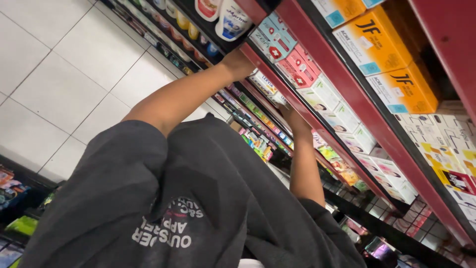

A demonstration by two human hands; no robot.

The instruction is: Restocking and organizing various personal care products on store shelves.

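My left hand (pixel 237 63) reaches in under the red shelf edge (pixel 317 106), right beside a row of teal and red small boxes (pixel 277 47). Its fingers are hidden behind the shelf edge. My right hand (pixel 293 118) is pushed into the shelf below, against white and green small boxes (pixel 267 87). Its fingers are hidden too, so I cannot tell whether either hand holds anything. Both forearms are bare, and my dark grey printed T-shirt (pixel 188 198) fills the lower part of the view.
Orange boxes (pixel 391 64) and white boxes (pixel 342 116) fill the red shelves on the right. White bottles (pixel 230 17) stand further along, and small colourful packs (pixel 258 134) line the lower shelves. White floor tiles (pixel 64 74) lie to the left, by a dark rack (pixel 15 198).
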